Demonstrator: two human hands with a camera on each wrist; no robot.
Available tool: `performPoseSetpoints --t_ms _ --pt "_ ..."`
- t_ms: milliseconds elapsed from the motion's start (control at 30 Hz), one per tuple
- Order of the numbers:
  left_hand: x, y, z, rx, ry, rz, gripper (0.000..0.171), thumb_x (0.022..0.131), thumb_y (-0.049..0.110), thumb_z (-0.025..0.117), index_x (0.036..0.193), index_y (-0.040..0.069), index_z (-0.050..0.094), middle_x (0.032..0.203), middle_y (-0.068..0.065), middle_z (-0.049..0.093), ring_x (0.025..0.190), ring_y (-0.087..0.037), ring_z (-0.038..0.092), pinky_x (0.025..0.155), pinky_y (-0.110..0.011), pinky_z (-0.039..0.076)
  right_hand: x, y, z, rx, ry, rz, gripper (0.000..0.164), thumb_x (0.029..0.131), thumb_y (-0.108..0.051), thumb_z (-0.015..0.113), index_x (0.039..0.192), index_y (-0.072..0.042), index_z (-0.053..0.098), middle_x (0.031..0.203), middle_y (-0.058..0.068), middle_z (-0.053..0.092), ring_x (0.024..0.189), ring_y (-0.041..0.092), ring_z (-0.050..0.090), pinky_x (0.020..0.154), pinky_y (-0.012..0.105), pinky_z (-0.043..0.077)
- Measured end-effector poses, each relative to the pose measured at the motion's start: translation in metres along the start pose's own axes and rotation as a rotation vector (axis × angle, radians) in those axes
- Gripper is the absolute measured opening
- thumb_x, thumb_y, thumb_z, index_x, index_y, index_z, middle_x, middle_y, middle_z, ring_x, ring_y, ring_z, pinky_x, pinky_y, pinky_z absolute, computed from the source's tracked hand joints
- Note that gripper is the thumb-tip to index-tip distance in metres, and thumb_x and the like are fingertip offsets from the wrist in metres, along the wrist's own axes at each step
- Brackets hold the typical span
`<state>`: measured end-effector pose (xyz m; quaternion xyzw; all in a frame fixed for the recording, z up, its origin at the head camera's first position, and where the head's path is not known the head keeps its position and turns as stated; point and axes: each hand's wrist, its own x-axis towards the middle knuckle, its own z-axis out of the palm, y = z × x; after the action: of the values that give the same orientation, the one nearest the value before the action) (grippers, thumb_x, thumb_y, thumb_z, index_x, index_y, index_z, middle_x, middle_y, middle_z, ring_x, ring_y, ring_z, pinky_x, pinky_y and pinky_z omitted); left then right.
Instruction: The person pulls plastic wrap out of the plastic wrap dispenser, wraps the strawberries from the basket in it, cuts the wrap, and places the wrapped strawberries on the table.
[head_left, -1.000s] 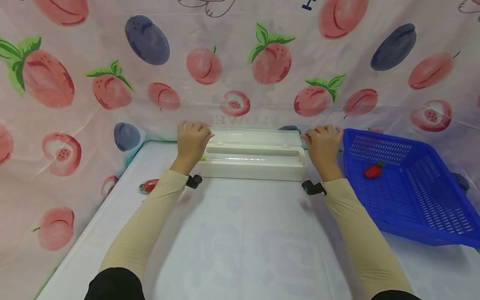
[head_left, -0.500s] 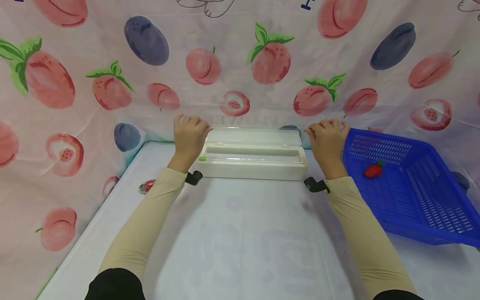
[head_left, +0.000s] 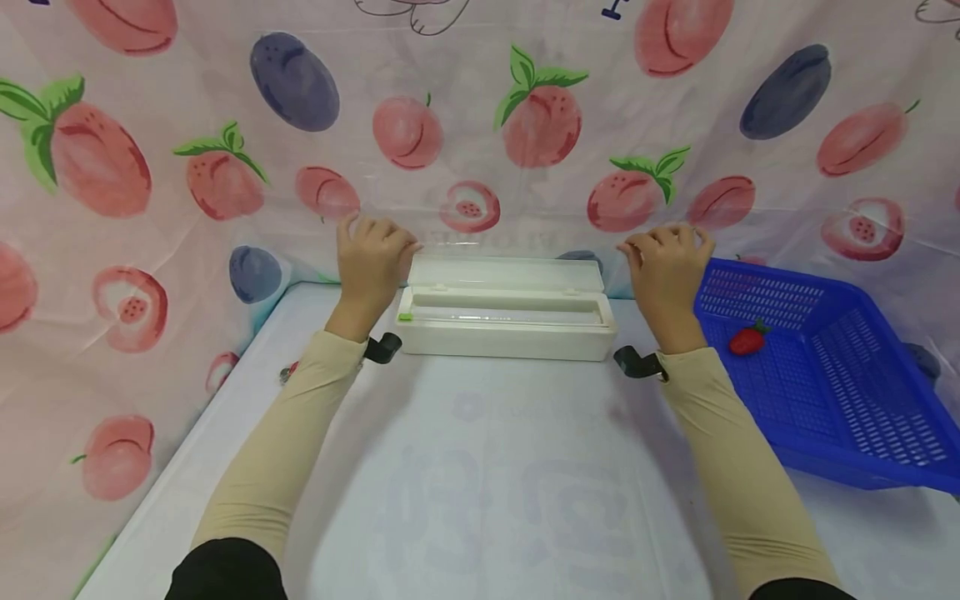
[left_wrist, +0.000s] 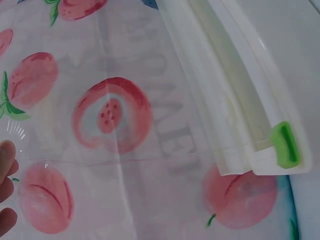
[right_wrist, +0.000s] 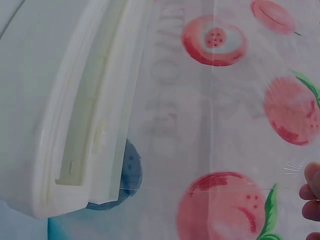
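Observation:
A long white cling film dispenser [head_left: 506, 343] lies across the back of the table, its lid [head_left: 506, 272] tipped back. Clear cling film [left_wrist: 100, 161] stretches up out of it; its side edge and pinched wrinkles show in both wrist views. My left hand [head_left: 372, 271] pinches one corner of the film, raised beyond the dispenser's left end. The opposite corner is pinched by my right hand [head_left: 670, 275], off the right end. In the left wrist view, a green slider [left_wrist: 285, 145] sits at the dispenser's end. Most of each hand lies outside its own wrist view.
At the right stands a blue plastic basket [head_left: 832, 383] with a red strawberry [head_left: 747, 340] inside. My left sleeve [head_left: 300, 433] partly covers a small red object [head_left: 288, 372] on the white table [head_left: 480, 500]. A fruit-print curtain [head_left: 465, 100] hangs close behind the dispenser.
Both hands have risen and drawn apart, left hand to the left and right hand to the right, pulling the cling film upward. The dispenser stays in place. The left sleeve hides more of the red object.

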<state>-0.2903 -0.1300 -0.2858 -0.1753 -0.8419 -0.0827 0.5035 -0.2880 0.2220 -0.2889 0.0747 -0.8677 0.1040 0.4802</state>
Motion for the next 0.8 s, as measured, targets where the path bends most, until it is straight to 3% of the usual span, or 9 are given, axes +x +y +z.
performPoseSetpoints --t_ms 167,500,667,800 --pt "0.004 0.001 -0.005 -0.015 0.032 0.005 0.013 0.076 0.023 0.074 0.078 0.01 0.071 0.078 -0.008 0.068 0.081 -0.027 0.06 0.097 -0.051 0.039 0.003 -0.001 -0.004 0.014 0.014 0.012 0.026 0.088 -0.024 0.063 0.09 0.0 0.071 0.09 0.022 0.069 0.097 0.038 0.056 0.1 0.054 0.03" --pt "0.01 0.004 -0.019 -0.008 0.03 0.009 0.016 0.081 0.026 0.068 0.08 0.01 0.072 0.081 -0.009 0.07 0.084 -0.027 0.061 0.096 -0.054 0.039 0.008 -0.003 -0.016 0.029 0.023 0.022 0.027 0.088 -0.026 0.063 0.092 0.0 0.072 0.091 0.022 0.069 0.098 0.038 0.055 0.102 0.055 0.03" --pt "0.012 0.006 -0.028 0.003 0.039 0.03 0.017 0.083 0.027 0.067 0.08 0.011 0.072 0.081 -0.009 0.07 0.082 -0.027 0.062 0.095 -0.053 0.039 0.009 -0.003 -0.025 0.033 0.046 -0.013 0.033 0.089 -0.03 0.06 0.091 0.0 0.072 0.09 0.022 0.069 0.096 0.038 0.055 0.1 0.057 0.03" --pt "0.013 0.007 -0.038 -0.021 0.038 0.053 0.017 0.081 0.026 0.069 0.079 0.01 0.073 0.08 -0.009 0.069 0.081 -0.028 0.061 0.096 -0.053 0.039 0.009 -0.003 -0.034 0.072 0.048 -0.028 0.027 0.087 -0.026 0.064 0.09 0.0 0.072 0.089 0.022 0.069 0.095 0.038 0.055 0.1 0.056 0.03"
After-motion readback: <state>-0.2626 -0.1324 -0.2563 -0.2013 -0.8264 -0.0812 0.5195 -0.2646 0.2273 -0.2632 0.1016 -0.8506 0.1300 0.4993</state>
